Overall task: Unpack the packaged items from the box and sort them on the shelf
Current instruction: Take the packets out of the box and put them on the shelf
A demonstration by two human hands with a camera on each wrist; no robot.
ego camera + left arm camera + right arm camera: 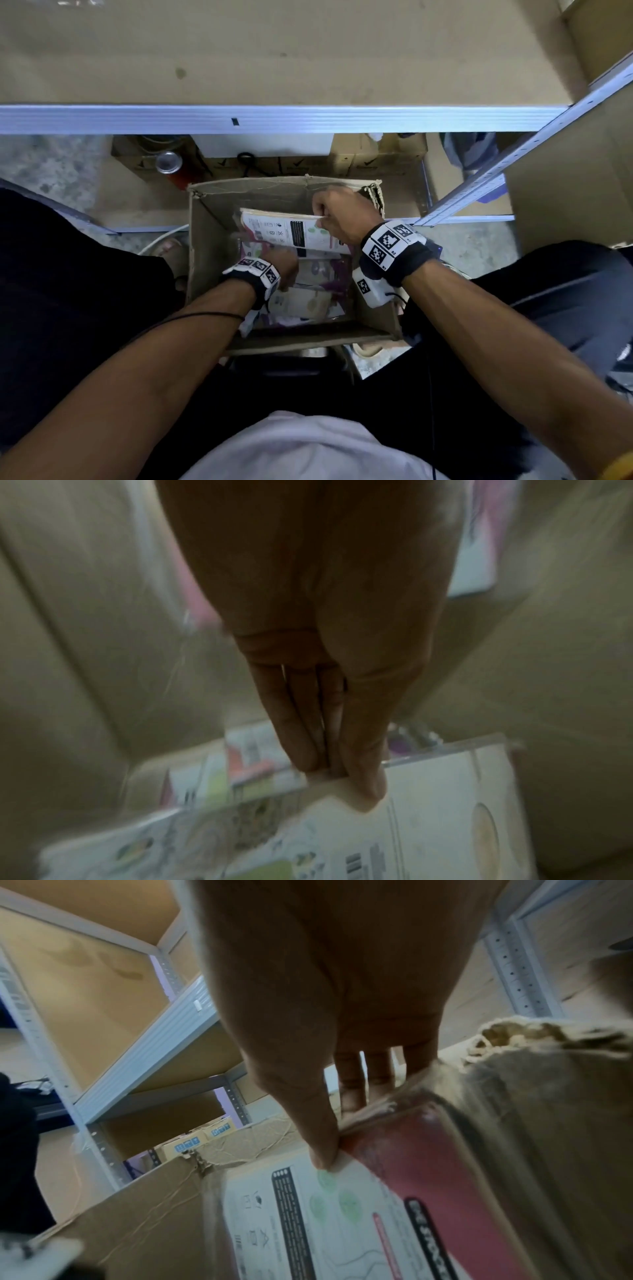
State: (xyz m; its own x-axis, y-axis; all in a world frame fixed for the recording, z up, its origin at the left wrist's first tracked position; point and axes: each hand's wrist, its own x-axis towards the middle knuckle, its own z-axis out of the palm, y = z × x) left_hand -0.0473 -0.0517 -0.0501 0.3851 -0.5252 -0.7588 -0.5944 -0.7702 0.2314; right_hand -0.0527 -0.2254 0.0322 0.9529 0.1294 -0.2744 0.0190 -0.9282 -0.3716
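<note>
An open cardboard box stands on the floor between my knees, with several flat printed packets inside. My right hand pinches the top edge of a white and red packet, which is tilted up near the box's far wall. In the right wrist view the thumb and fingers of the right hand clamp that packet at its upper edge. My left hand reaches deep into the box. In the blurred left wrist view, the left hand pinches the cream edge of a white packet between straight fingers and thumb.
A bare brown shelf board with a metal front rail lies just beyond the box. Under it sit cardboard cartons and a can. A slotted metal upright rises at the right. My legs flank the box.
</note>
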